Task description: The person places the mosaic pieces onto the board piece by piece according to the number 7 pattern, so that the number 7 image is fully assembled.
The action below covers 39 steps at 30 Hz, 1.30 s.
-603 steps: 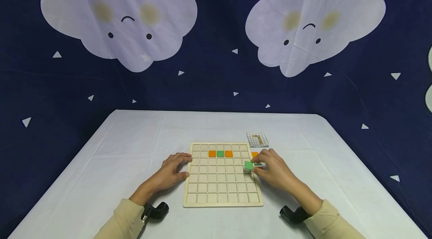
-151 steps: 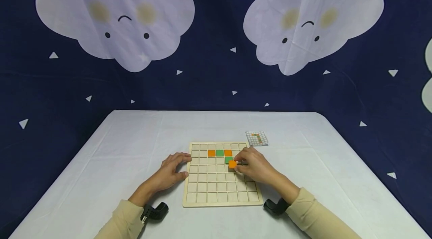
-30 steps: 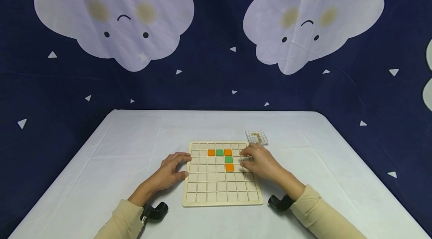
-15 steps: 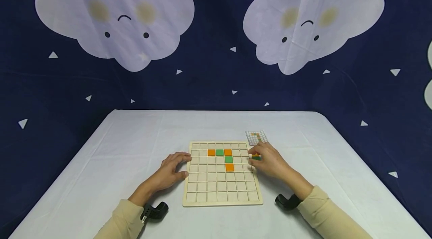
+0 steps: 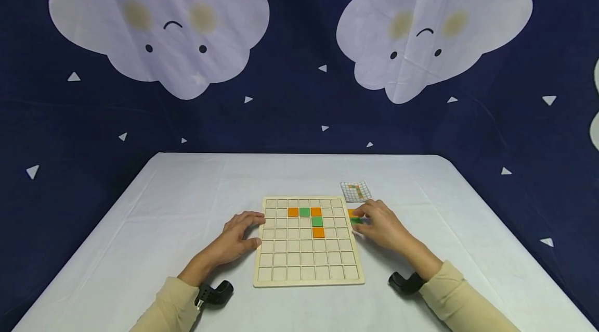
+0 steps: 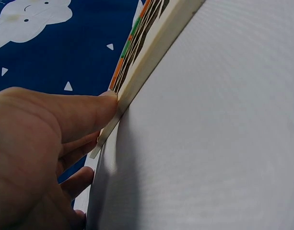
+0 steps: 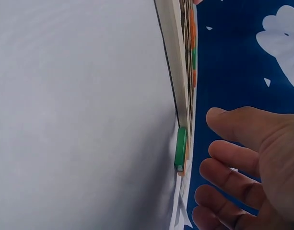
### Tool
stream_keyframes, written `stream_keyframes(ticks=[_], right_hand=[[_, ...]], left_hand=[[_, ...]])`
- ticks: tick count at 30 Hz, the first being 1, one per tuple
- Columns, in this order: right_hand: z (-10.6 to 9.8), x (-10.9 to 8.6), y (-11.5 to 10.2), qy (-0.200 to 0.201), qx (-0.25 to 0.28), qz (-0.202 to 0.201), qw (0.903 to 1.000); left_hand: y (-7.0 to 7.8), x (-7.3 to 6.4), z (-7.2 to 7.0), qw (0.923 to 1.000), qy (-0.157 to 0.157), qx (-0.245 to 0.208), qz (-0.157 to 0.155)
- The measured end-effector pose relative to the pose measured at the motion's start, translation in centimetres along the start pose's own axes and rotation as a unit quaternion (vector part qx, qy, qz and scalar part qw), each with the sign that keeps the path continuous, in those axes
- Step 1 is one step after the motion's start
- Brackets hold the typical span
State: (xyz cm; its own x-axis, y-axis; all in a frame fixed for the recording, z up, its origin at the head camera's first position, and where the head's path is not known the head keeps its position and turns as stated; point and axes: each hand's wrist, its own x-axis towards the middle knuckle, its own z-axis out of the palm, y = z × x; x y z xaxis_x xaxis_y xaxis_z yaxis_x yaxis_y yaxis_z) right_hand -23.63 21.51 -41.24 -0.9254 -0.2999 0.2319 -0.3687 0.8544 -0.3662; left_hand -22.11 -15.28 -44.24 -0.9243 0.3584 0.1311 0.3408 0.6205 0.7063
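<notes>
A light wooden grid board (image 5: 294,259) lies on the table. In it sit an orange (image 5: 293,212), a green (image 5: 304,212) and an orange tile (image 5: 315,212) in a row, with a green tile (image 5: 317,221) and an orange tile (image 5: 318,232) running down from the row's right end. My left hand (image 5: 236,238) rests at the board's left edge, thumb against the rim in the left wrist view. Beyond the right edge lie a loose green tile (image 7: 181,149) and an orange tile (image 5: 351,213). My right hand (image 5: 383,225) hovers over them, thumb and fingers apart, holding nothing.
A small card (image 5: 355,191) printed with a coloured grid pattern lies behind the board's right corner. White cloth covers the table (image 5: 196,186). A dark blue cloth (image 5: 299,129) with clouds hangs behind it. Each wrist wears a black camera mount (image 5: 217,293).
Since the oldest frame, a green and an orange tile have been set below the row. Over the last second my right hand has moved right, off the board to the loose tiles. The left hand stays.
</notes>
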Motion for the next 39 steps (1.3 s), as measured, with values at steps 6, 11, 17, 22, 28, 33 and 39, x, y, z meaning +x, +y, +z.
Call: stream_keyframes(ticks=[6,11,17,22,28,33,39], right_hand=[[-0.1,-0.1,0.3,-0.004,-0.002,0.007,1.0],[-0.1,-0.1,0.5,-0.01,-0.006,0.008,0.9999],[0.0,-0.1,0.8,-0.023,-0.006,0.024,0.9994],[0.1,-0.1,1.0,-0.025,-0.007,0.021,0.9994],[0.1,-0.1,1.1,-0.026,-0.009,0.016,0.9995],[0.1,-0.3,1.1,-0.029,-0.008,0.017,0.9994],[0.0,-0.6,1.2,-0.026,-0.008,0.013,0.9995]], left_hand=[[0.0,0.0,0.0,1.0,-0.002,0.0,-0.001],[0.1,0.0,-0.1,1.0,-0.003,-0.001,-0.001],[0.1,0.0,-0.1,1.0,-0.002,0.0,0.003],[0.1,0.0,-0.1,1.0,-0.003,0.002,0.003],[0.2,0.0,-0.2,1.0,-0.004,-0.001,0.0],[0.1,0.1,-0.2,1.0,-0.002,0.004,0.004],[0.1,0.0,-0.2,1.0,-0.001,0.002,0.009]])
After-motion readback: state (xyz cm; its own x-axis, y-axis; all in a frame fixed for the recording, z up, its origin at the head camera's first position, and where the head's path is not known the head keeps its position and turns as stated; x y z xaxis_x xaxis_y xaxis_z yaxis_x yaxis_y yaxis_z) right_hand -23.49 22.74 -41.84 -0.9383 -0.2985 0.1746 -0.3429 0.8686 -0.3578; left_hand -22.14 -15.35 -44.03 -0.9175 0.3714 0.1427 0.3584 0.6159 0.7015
